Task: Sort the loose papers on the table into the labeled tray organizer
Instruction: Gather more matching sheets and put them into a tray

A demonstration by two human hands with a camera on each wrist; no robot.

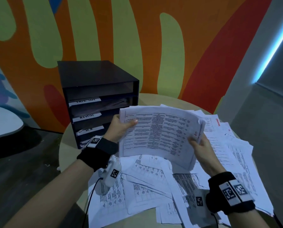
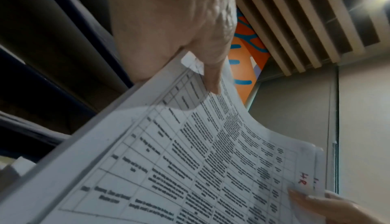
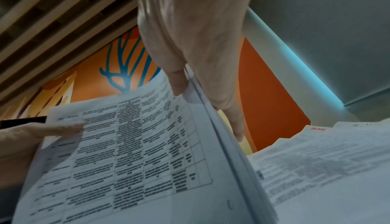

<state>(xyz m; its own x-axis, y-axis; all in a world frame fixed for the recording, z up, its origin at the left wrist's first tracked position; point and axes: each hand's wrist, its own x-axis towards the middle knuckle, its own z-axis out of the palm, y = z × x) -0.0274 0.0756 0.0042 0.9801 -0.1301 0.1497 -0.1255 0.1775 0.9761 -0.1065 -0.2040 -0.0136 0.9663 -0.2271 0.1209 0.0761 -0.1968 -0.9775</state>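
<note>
Both forearms were bare. The left hand [image 1: 121,129] had a black fabric wristband [image 1: 98,153] behind it, carrying a white block with a black-and-white square marker [image 1: 94,141]; beneath that wrist hung a white camera housing [image 1: 110,176] with another marker and a thin black cable [image 1: 90,199]. Behind the right hand [image 1: 203,148] sat a matching black band [image 1: 226,195] with two markers side by side.

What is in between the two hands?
A bowed stack of papers, held at one end by the left hand and at the other by the right hand; the head view shows it.
</note>
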